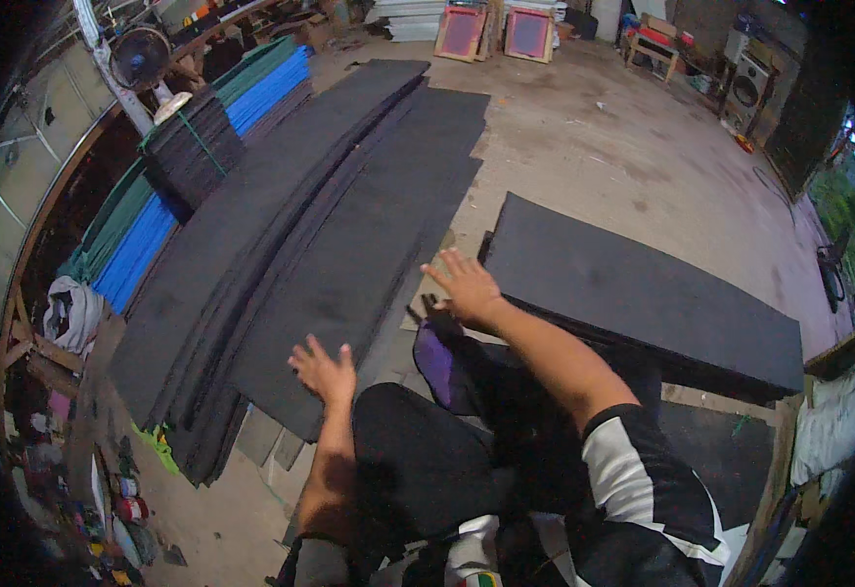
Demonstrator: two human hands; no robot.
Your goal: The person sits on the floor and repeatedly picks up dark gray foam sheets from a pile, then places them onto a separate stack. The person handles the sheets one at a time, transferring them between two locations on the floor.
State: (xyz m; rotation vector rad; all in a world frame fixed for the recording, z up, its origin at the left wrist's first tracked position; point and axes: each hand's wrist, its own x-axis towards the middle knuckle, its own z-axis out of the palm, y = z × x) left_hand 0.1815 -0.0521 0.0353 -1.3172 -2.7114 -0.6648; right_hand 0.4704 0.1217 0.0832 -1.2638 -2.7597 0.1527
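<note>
Panels (374,220), long and black, lie stacked at left. The left hand (324,374), fingers wide, is over their near end; the right hand (467,289), fingers also wide, is beside a shorter black stack (643,284) at right.

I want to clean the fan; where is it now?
In the head view, the fan is at the upper left, beside the metal post, above the strapped dark stack.
</note>
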